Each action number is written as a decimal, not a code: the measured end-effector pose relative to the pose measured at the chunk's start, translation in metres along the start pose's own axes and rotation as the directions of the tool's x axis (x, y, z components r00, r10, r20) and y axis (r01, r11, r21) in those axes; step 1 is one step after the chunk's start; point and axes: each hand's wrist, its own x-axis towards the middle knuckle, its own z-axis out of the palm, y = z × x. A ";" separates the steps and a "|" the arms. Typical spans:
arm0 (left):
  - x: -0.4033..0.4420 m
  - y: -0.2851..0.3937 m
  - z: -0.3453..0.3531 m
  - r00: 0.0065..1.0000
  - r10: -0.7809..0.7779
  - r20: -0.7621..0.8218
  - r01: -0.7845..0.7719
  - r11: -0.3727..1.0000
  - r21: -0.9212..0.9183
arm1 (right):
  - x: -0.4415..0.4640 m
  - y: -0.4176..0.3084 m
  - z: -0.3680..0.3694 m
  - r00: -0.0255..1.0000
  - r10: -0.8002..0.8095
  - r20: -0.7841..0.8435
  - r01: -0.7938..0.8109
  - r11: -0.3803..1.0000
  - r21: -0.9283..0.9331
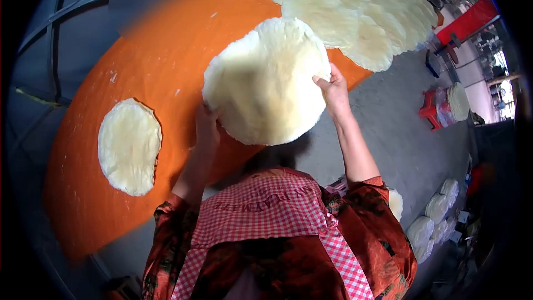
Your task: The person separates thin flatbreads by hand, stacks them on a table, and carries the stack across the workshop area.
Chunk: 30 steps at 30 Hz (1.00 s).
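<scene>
Between my two hands I hold up a large round flatbread [266, 83], pale and floury, above the near edge of an orange table [150, 61]. My right hand [335, 90] grips its right edge, the thumb on the upper face. At the lower left edge is my left hand [207, 125], closed on the rim with its fingers partly hidden behind the bread. A folded or stacked flatbread piece [130, 147] lies on the orange surface to the left.
Many overlapping flatbreads [355, 5] cover the table's far right part. On the grey floor [383, 116] stands a red stool [430, 110] with a bagged stack of rounds [458, 101]. Several plastic-wrapped bundles [436, 208] lie at the lower right. Blue-grey sheeting and metal bars are at the left.
</scene>
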 end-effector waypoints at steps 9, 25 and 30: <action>0.006 -0.048 -0.009 0.970 -0.070 -0.231 0.101 0.987 0.124 | 0.030 0.082 -0.057 0.986 0.134 -0.096 -0.161 0.908 -0.388; 0.108 -0.007 0.016 0.938 0.328 0.110 -0.132 0.047 0.990 | -0.017 0.093 -0.003 0.955 -0.098 0.278 0.282 0.031 -0.959; 0.126 0.010 0.004 0.978 0.208 0.036 -0.102 0.317 0.943 | -0.016 0.099 -0.005 0.961 -0.074 0.268 0.269 0.006 -0.963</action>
